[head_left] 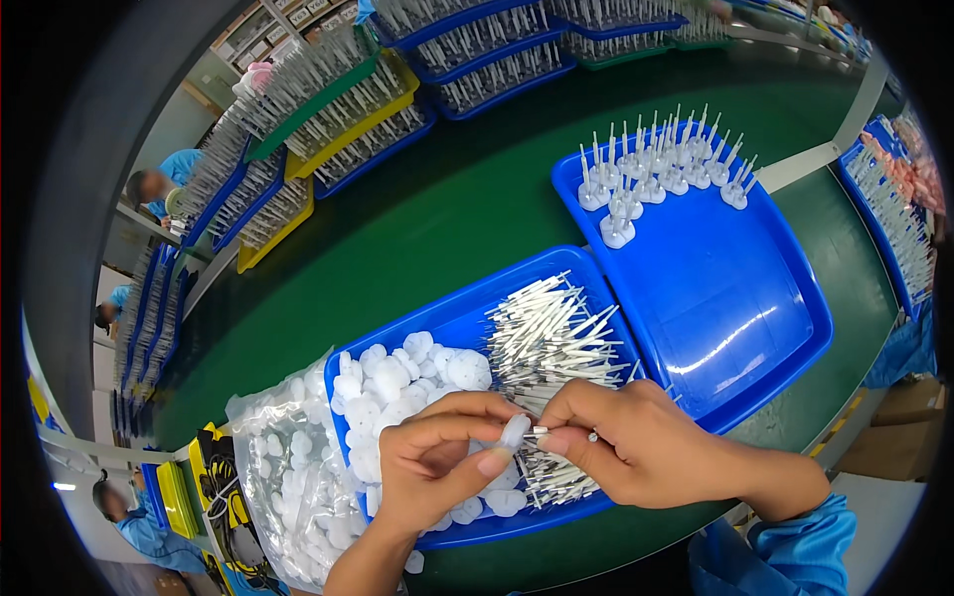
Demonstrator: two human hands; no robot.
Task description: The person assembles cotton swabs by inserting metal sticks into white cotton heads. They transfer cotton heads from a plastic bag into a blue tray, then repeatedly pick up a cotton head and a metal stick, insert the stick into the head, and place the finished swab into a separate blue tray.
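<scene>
Between thumb and fingers, my left hand [429, 459] pinches a small translucent white plastic base [514, 432]. My right hand [651, 447] grips a thin white-and-metal rod [538, 434], its tip against the base; whether it is inserted I cannot tell. Both hands are over a blue tray [417, 316]. In that tray, loose white bases [383, 382] lie on the left and a heap of thin white rods [547, 333] on the right. A second blue tray [715, 298] holds several bases with upright rods [651, 179] at its far end.
A clear plastic bag [298, 467] of white bases lies left of the near tray. Stacked trays of upright rods [338, 109] line the green table's [397, 228] far side. Black cables [231, 497] hang at the lower left. Other people [149, 517] sit at the left.
</scene>
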